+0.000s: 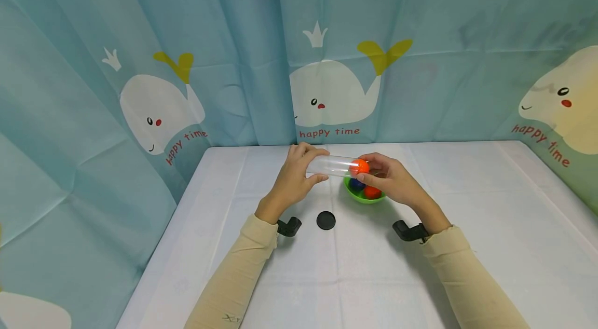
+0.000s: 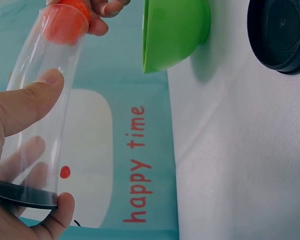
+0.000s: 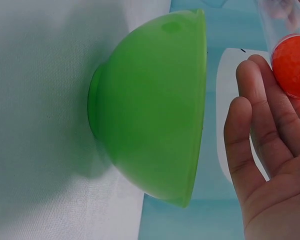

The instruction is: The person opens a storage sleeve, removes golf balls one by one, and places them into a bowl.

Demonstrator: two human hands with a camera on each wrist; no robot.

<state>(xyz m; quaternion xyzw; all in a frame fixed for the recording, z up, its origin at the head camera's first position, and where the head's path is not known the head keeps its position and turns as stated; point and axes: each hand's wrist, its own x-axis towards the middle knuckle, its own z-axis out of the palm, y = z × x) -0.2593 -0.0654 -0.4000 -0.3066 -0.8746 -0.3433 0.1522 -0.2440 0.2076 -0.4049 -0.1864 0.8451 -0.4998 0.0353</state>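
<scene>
Holding: my left hand [image 1: 293, 176] grips a clear plastic tube [image 1: 333, 165], thumb on the near side, fingers curled round the far side, tube lying roughly level above the table [image 1: 467, 246]
Tube detail: left wrist view shows the tube [image 2: 37, 115] see-through, a black cap [image 2: 25, 195] on the end by my palm, thumb [image 2: 25, 105] pressed on its wall, fingers seen through the plastic
Right hand: my right hand [image 1: 390, 178] is at the tube's open end, fingers partly curled, pinching an orange ball [image 1: 359, 166] right at the mouth
Ball position: orange ball [image 2: 65, 22] sits in the tube mouth; I cannot tell how far it is inside
Right wrist view: orange ball [image 3: 292, 65] touching my fingertips [image 3: 255, 85], tube edge just above it
Bowl: green bowl [image 1: 362, 196] stands on the table directly under my right hand, holds a blue ball [image 1: 356, 184] and a red ball [image 1: 372, 192], the two touching
Bowl close up: green bowl [image 3: 155, 130] upright on the white cloth, not touched by either hand
Lid: black round lid [image 1: 326, 220] lies flat on the table, near the bowl on my side, between my forearms, apart from both hands
Backdrop: blue curtain [image 1: 140, 59] with whales behind the table
</scene>
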